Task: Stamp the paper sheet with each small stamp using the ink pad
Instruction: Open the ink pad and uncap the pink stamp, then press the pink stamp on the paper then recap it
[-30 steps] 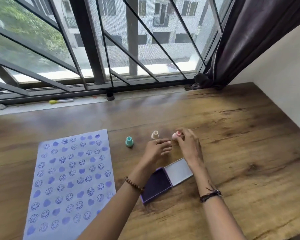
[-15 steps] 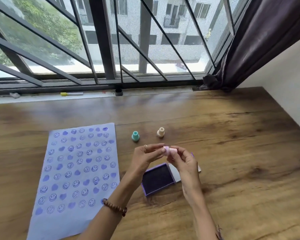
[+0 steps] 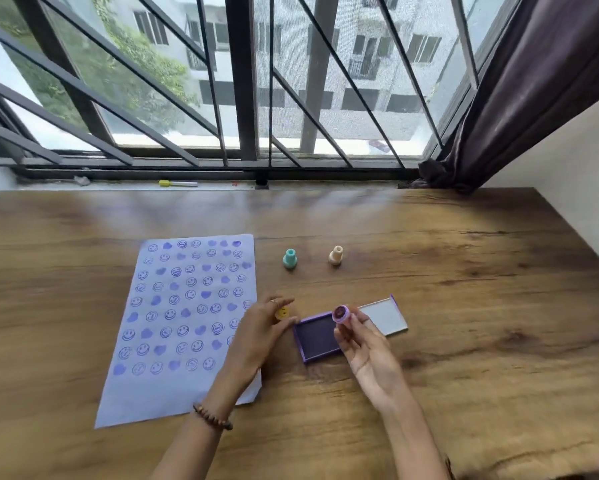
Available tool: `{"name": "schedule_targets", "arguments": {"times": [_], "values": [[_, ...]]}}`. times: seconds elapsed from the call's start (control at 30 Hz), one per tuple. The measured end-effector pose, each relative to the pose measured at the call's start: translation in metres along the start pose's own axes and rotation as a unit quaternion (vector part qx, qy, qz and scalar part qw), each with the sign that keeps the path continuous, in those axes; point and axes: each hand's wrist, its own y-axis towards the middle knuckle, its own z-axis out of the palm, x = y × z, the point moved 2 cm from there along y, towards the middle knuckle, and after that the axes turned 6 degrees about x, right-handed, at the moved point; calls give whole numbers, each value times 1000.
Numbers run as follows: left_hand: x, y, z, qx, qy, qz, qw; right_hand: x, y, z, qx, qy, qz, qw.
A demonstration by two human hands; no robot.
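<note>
Pink stamp held face-up over the open ink pad, ready to be inked.

Head view: the right hand pinches the pink stamp between thumb and fingertips, its stained face turned up, just above the ink pad at 6 o'clock from the cream stamp. The left hand rests loosely curled at the paper sheet edge, fingers touching a small yellow smiley piece; whether it grips it is unclear. The teal stamp stands at 12 o'clock from that hand. Risk: the sheet is nearly full, so a new print could overlap, and uneven inking may smudge.
</note>
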Motion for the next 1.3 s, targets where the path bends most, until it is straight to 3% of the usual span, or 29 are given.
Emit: {"name": "schedule_targets", "arguments": {"times": [0.07, 0.13, 0.27, 0.33, 0.47, 0.63, 0.8, 0.93, 1.0, 1.1, 1.2, 1.3], "values": [[4, -4, 2, 42, -5, 10, 999, -2, -3, -2, -11, -89, -22, 996], [9, -11, 6, 97, -2, 14, 995, -2, -7, 0, -33, -268, -65, 961], [17, -21, 12, 116, 67, 36, 990, -8, -15, 13, -49, -601, -153, 783], [18, -22, 13, 94, 60, 42, 993, -17, -17, 20, -18, -685, -184, 705], [20, -23, 16, 80, 50, 53, 994, -33, -19, 27, 4, -783, -209, 586], [23, -22, 18, 76, 50, 59, 994, -35, -17, 33, -1, -812, -210, 545], [24, -21, 17, 84, 66, 59, 993, -26, 3, 44, 6, -847, -103, 522], [18, -25, 7, 103, 103, 86, 986, -11, 17, 54, -24, -830, -8, 557], [21, -31, -14, 96, 80, 96, 987, -7, 14, 55, -43, -805, 11, 591], [53, -47, -74, 85, 71, 107, 988, -14, -7, 62, -129, -685, -66, 714], [101, -67, -138, 81, 76, 81, 991, -50, -33, 77, -152, -433, -73, 886], [147, -80, -180, 122, 149, 43, 980, -102, -49, 97, -128, -269, -21, 954]]}}
